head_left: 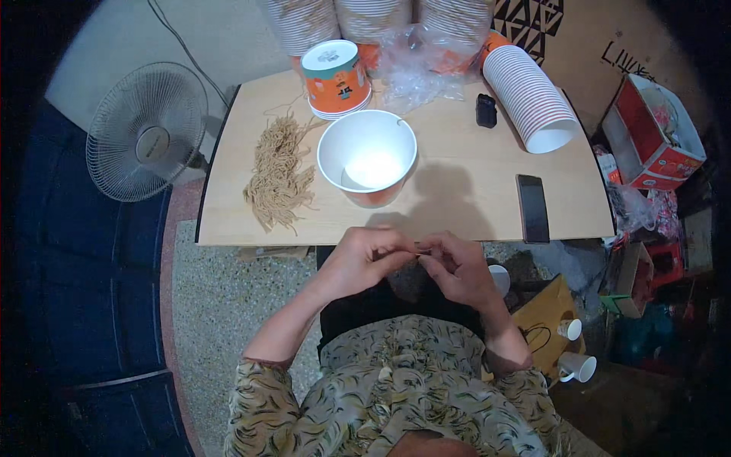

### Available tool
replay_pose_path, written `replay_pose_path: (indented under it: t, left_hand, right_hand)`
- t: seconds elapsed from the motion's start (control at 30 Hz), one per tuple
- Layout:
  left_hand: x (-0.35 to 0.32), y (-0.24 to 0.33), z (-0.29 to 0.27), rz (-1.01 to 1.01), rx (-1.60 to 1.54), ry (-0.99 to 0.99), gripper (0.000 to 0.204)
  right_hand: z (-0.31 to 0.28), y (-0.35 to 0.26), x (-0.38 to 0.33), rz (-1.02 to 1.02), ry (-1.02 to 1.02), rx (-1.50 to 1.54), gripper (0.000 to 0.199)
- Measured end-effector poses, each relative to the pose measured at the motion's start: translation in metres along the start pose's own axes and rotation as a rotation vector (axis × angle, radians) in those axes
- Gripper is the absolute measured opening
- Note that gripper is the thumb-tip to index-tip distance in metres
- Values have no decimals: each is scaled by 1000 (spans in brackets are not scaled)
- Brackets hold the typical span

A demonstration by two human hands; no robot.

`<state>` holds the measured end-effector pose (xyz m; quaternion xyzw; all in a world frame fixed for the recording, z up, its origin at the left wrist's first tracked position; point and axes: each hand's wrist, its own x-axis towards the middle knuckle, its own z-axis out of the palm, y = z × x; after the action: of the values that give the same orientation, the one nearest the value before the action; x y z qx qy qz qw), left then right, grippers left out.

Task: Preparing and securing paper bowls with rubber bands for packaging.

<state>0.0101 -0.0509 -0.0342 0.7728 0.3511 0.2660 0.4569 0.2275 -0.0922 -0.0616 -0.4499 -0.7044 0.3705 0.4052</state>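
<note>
The thin strand (417, 251) pinched between both hands seems too small to identify.

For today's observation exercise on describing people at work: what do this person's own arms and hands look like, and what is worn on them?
Both hands, the left hand and the right hand, are bare, with no gloves, and no rings or watch can be made out. The forearms are uncovered too. Loose sleeves end near the elbows, in an olive-green fabric printed with pale and dark leaf-like strokes, matching the rest of the garment.
</note>
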Motion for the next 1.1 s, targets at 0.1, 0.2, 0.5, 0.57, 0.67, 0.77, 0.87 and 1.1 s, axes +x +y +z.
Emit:
replay_pose_path:
  t: [0.1, 0.2, 0.5, 0.57, 0.67, 0.77, 0.87, 1.1]
  left_hand:
    - [-3, -18, 3, -183, -346, 30, 9]
    - [-1, -19, -5, -249, -510, 34, 10]
    - [17, -36, -116, 330, 858, 335, 23]
    - [21, -59, -134, 360, 908, 249, 24]
    - [32, -60, -132, 379, 848, 123, 23]
    - [28, -45, -120, 336, 777, 138, 18]
    - [29, -18, -107, 26, 371, 157, 24]
    - [28, -22, -100, -94, 141, 157, 29]
  right_hand:
    - [4, 1, 1, -52, 51, 43, 11]
    - [6, -7, 2, 11, 78, 66, 7]
    - [-64, -10, 63, -33, 687, -166, 11]
    - [-62, -49, 92, -162, 795, -85, 10]
    - [-42, -59, 115, -718, 734, -346, 8]
    - [-12, -82, 109, -770, 388, -403, 12]
    - [11, -37, 98, -467, 526, -245, 12]
    - [52, -13, 90, -419, 581, -306, 11]
